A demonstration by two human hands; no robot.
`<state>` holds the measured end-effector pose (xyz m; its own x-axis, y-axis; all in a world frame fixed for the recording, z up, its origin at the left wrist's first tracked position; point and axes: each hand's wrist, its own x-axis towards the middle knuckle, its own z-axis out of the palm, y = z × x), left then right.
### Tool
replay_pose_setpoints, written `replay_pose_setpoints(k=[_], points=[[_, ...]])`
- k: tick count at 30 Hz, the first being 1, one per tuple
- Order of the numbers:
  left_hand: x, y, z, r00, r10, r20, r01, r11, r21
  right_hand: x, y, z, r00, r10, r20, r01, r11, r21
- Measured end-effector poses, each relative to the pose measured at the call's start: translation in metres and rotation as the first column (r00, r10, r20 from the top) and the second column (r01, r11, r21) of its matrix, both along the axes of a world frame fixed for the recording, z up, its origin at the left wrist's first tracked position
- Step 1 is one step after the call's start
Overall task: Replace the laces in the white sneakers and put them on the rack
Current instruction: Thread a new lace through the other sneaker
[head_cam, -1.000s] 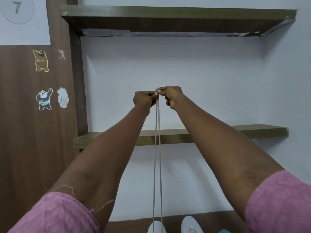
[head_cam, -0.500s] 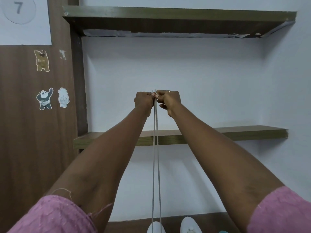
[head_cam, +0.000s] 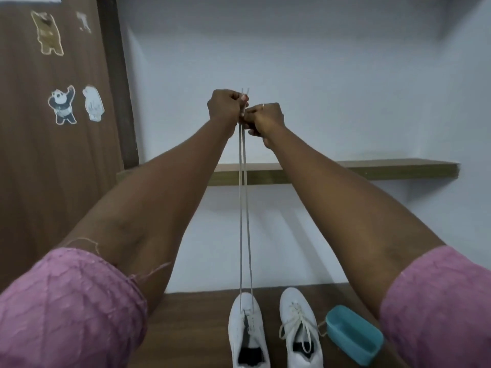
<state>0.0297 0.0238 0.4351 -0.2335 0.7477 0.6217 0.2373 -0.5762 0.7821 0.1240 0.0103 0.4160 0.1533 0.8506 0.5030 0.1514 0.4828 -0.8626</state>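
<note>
Two white sneakers stand side by side on the brown table. From the front eyelets of the left sneaker [head_cam: 247, 333] two strands of a white lace [head_cam: 244, 208] run taut straight up to my raised hands. My left hand [head_cam: 224, 106] pinches both lace ends, whose tips stick out above its fingers. My right hand [head_cam: 264, 116], just below and to the right, pinches the strands too. The right sneaker [head_cam: 300, 328] is fully laced with a loose bow.
A teal plastic box [head_cam: 353, 334] lies right of the sneakers. A wooden shelf [head_cam: 385, 170] juts from the white wall behind my arms. A brown panel [head_cam: 32, 155] with bear stickers stands at the left.
The view has tilted down, bringing the sneakers and teal box into sight. My right hand has slid slightly below the left along the lace; both still hold the strands taut.
</note>
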Motion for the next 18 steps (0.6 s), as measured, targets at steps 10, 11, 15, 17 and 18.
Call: replay_pose_setpoints(k=[10, 11, 15, 17, 18], points=[[0.003, 0.008, -0.069, 0.997, 0.035, 0.063, -0.028, 0.995, -0.1, 0.012, 0.009, -0.153, 0.866, 0.071, 0.495, 0.101, 0.945, -0.311], [0.006, 0.009, -0.079, 0.999, 0.026, 0.038, -0.022, 0.994, -0.103, 0.013, 0.009, -0.181, 0.853, 0.144, 0.502, 0.079, 0.915, -0.396], [0.022, 0.015, -0.124, 0.976, 0.031, -0.214, -0.043, 0.998, -0.051, 0.015, 0.004, -0.265, 0.908, 0.334, 0.253, -0.124, 0.79, -0.6], [0.028, 0.015, -0.153, 0.915, -0.057, -0.4, 0.049, 0.998, -0.03, 0.011, 0.006, -0.284, 0.926, 0.356, 0.126, -0.215, 0.772, -0.599], [0.029, 0.018, -0.169, 0.865, -0.087, -0.495, 0.088, 0.996, -0.02, 0.01, 0.011, -0.288, 0.933, 0.346, 0.097, -0.229, 0.78, -0.582]])
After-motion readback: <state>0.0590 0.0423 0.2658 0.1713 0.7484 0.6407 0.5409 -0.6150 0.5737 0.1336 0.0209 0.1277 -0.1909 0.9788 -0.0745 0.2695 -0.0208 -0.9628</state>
